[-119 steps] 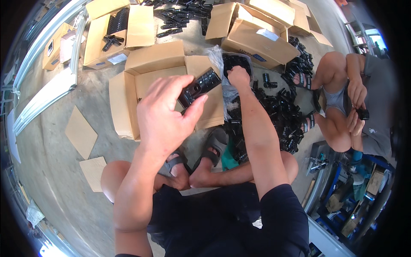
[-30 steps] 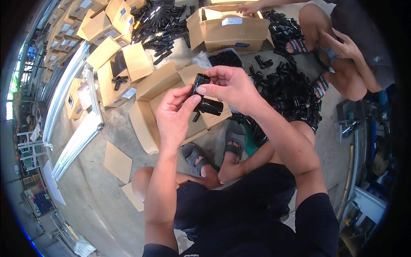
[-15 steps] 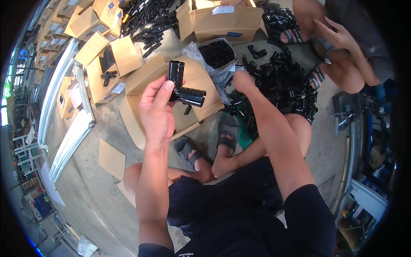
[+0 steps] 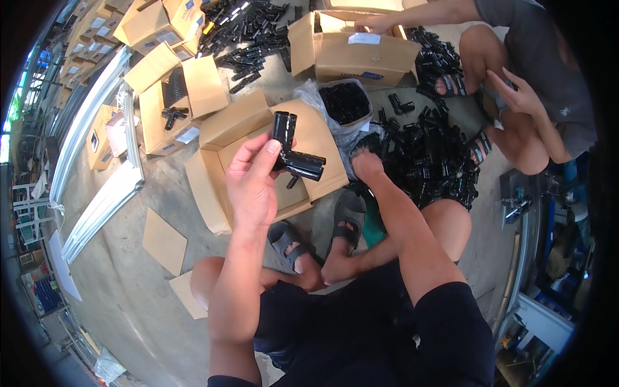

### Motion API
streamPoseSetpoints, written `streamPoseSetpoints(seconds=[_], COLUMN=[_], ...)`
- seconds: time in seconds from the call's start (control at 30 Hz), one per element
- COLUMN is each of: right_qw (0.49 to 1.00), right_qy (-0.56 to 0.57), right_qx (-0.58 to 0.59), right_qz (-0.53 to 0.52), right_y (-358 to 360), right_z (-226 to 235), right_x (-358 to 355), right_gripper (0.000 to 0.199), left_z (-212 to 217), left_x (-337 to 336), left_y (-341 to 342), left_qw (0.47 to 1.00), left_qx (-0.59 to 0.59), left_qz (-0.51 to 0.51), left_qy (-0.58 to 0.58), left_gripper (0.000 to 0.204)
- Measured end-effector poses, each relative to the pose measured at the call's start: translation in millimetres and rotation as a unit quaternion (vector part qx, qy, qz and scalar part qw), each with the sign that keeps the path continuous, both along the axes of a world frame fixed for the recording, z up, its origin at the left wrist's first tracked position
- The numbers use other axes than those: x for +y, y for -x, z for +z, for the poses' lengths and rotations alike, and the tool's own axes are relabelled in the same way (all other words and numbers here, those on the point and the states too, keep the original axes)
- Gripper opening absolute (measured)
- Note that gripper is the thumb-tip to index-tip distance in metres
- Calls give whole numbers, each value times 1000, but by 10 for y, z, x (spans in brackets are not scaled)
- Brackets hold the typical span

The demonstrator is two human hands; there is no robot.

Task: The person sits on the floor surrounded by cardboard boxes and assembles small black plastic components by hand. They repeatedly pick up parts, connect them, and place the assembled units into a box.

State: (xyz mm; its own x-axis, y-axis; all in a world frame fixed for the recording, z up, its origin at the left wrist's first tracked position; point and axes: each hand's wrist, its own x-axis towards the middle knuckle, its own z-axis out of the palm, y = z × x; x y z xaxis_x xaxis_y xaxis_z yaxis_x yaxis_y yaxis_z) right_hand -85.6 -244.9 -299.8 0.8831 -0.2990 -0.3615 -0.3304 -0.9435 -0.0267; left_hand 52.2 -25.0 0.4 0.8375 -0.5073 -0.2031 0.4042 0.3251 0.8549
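Observation:
Raised over an open cardboard box (image 4: pixel 216 169), my left hand (image 4: pixel 253 180) grips a glossy black L-shaped pipe joint (image 4: pixel 304 164) between thumb and fingers. One arm of the joint points up, the other to the right. A smaller dark part shows just below it. My right hand (image 4: pixel 367 165) is lowered, knuckles up and fingers curled, at the clear plastic bag (image 4: pixel 348 137) beside a heap of black pipe joints (image 4: pixel 429 155). What its fingers hold, if anything, is hidden. Above the bag stands a box of small black pieces (image 4: pixel 347 102).
At the upper right a co-worker sits, one arm (image 4: pixel 432 14) reaching over another open box (image 4: pixel 354 55). More black joints (image 4: pixel 255 39) lie on the floor at the back. An open carton (image 4: pixel 161 106) and white metal rails (image 4: pixel 97 206) are to the left. My sandals (image 4: pixel 347 222) are below the box.
My right hand has dropped slightly toward the bag. The co-worker's arm now reaches over the far box. The view has shifted; my left hand still holds the pipe joint.

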Motion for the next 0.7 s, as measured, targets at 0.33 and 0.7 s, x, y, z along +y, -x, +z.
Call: streamPoseSetpoints(seconds=[0.33,0.7], right_qw=[991,974], right_qy=[-17,-126], right_qx=[-10,-119], right_qz=[-130,-149], right_y=[-25,-122], right_z=[-153,294], right_x=[-18,-50], right_gripper=[23,17], left_z=[28,-34], left_x=[57,11], left_y=[-44,-38], left_qw=[1000,999], left_qx=[26,36], left_qz=[7,-30], left_qy=[8,4], left_gripper=[22,20])
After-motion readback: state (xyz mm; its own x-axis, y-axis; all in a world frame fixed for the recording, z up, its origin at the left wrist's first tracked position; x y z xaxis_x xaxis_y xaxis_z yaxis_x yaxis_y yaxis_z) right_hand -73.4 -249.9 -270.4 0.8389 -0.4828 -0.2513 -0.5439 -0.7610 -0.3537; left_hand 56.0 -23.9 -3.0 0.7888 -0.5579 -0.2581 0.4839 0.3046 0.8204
